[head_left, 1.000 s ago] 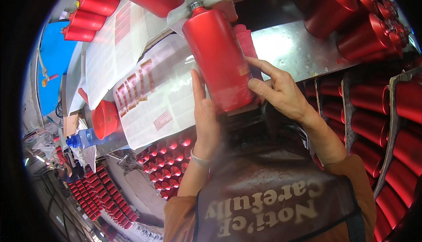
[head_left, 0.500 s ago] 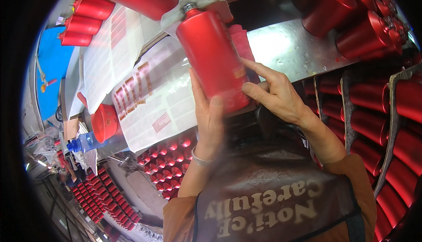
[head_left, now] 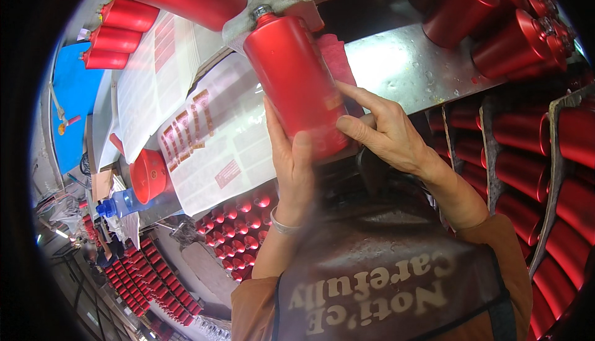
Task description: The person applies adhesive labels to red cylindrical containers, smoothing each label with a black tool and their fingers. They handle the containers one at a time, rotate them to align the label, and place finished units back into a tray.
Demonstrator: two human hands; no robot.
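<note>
A red bottle (head_left: 291,74) with a bare threaded metallic neck lies tilted in front of me, its neck pointing away and resting on a wrapped, padded support (head_left: 304,0). My left hand (head_left: 290,161) cups the near left side of the bottle, thumb on top by the base. On the right side, my right hand (head_left: 384,127) touches the bottle near its base with thumb and index finger. A faint label-like patch shows on the bottle beside those fingers. To the left lies a white sheet (head_left: 248,161) carrying several narrow gold-and-red labels (head_left: 186,127).
A pink cloth (head_left: 336,59) lies on the metal table (head_left: 396,62) behind the bottle. Several red bottles (head_left: 520,49) stand at the far right, others in racks (head_left: 527,167) below. At left are a red tub (head_left: 149,173), a clear bottle with a blue cap (head_left: 121,204) and more sheets (head_left: 149,80).
The red bottle and both hands appear slightly further left in view, along with a small shift of the whole scene. My grip looks nearly the same.
</note>
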